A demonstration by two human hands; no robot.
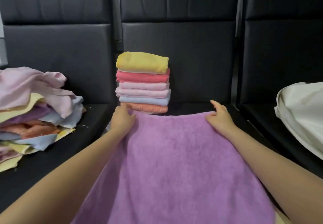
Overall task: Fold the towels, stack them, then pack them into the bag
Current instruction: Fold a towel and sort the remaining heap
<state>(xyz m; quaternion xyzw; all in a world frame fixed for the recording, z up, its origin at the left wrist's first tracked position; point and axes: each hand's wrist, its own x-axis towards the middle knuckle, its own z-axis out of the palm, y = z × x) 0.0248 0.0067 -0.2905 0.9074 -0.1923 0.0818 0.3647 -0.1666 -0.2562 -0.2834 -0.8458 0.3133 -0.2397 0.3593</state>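
The purple towel [174,162] lies spread over the seat [183,66] — left hand [122,120] and right hand [220,117] seemingly pinch its far corners, fingers [214,104] curled, just before the folded stack [142,82].

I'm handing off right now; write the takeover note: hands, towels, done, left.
Left hand and right hand each grip a far corner of the spread purple terry towel.
Folded stack of six towels, yellow on top, stands on the middle black seat, just behind the purple towel.
Unfolded heap of pastel towels lies on the left seat; white fabric bag on the right seat.
Done: six folded and stacked.
Left: fold the purple towel, then the heap; pack the bag.
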